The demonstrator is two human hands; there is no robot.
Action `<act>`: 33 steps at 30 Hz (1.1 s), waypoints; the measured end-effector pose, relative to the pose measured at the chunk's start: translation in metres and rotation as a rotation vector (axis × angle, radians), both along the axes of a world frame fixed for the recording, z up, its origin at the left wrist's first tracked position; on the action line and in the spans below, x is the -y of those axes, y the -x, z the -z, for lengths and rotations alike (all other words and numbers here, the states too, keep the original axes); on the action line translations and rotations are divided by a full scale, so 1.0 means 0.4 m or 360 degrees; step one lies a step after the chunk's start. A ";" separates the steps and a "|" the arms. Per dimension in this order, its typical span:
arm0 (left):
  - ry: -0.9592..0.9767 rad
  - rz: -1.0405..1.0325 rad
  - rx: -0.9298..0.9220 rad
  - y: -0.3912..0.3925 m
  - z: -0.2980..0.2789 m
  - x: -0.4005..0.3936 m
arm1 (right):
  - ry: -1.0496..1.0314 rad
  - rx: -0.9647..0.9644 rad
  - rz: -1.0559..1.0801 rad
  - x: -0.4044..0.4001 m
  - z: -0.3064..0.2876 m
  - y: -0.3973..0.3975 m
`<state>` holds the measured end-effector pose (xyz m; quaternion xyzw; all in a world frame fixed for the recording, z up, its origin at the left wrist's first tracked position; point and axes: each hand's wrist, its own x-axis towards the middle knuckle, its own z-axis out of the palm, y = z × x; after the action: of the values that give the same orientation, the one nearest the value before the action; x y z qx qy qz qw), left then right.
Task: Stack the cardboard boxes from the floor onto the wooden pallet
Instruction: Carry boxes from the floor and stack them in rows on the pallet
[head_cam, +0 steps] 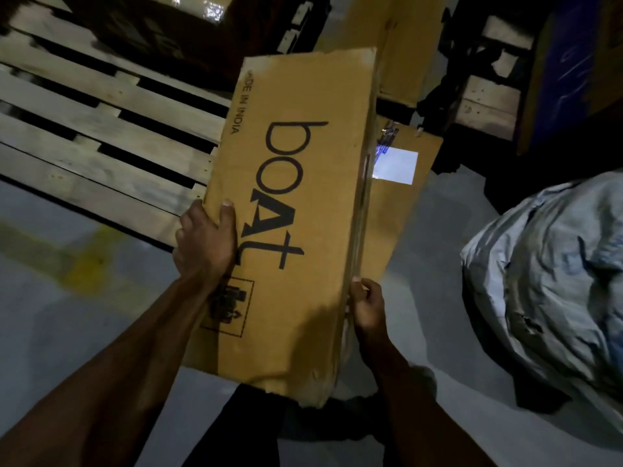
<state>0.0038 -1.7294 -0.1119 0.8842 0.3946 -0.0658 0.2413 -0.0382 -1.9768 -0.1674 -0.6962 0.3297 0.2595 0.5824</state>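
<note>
Cardboard box (296, 210), far fingers hidden.

Long brown cardboard box (296, 210) sits between slatted wooden pallet (101, 129) on the left and crumpled grey plastic sack (553, 281) on the right.
</note>
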 end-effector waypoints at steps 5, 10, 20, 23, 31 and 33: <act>0.0282 -0.0042 0.0002 -0.009 0.023 -0.139 | 0.0150 -0.0247 -0.0055 -0.053 0.104 -0.029; 0.0411 -0.0116 0.0043 0.015 0.055 -0.203 | -0.0013 -0.0436 0.0100 -0.052 0.168 -0.055; 0.0787 -0.0275 0.0203 0.021 0.028 -0.172 | 0.0282 -0.0304 0.0417 -0.016 0.074 -0.051; 0.0969 -0.0205 0.0226 -0.020 0.008 -0.114 | 0.0450 -0.0177 0.0567 0.043 -0.002 -0.053; 0.1581 0.0229 0.0126 -0.109 -0.151 0.089 | 0.0903 0.0101 0.0464 0.143 -0.139 -0.135; 0.1456 0.0306 0.0005 -0.102 -0.099 0.083 | 0.0917 0.0084 0.0224 0.107 -0.121 -0.135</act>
<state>0.0444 -1.7627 -0.0725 0.7196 0.2409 -0.2538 0.5999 0.0157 -2.0197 -0.1192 -0.8148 0.4219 0.0959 0.3858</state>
